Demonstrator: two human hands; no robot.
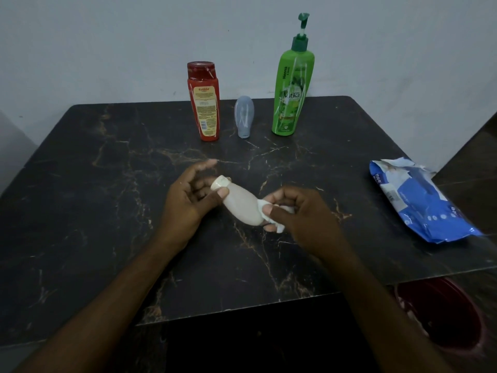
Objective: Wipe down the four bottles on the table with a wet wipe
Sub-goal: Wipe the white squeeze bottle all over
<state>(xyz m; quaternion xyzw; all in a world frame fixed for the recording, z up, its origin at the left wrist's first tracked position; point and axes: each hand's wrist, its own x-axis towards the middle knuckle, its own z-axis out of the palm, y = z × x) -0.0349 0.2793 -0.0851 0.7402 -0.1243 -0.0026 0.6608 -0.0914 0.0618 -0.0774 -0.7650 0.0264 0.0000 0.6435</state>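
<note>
Nearest, at the right, a dark red bin (443, 313) sits below the near edge of the surface (107, 184), a dark slab with pale marble veining. Two bare forearms reach over that edge to the middle of the surface. The left hand (185, 200) pinches the capped end of a small white bottle (240, 205) between thumb and curled fingers, holding it tilted, cap to the far left, base to the near right. The right hand (298, 214) grips a crumpled wet wipe (262, 205), fingers and thumb curled round it, and the wipe touches the base end of the bottle. Whether the bottle rests on the surface or is held just above it cannot be told. Further right, near the surface's right edge, lies a blue pack of wipes (419, 200), its top torn open. Along the far side stand three more bottles in a row, apart from one another: a red bottle (204, 103) at the left, a small grey bottle (244, 117) standing on its cap in the middle, and a tall green pump bottle (291, 92) at the right, with a pale wall (107, 36) behind them
</note>
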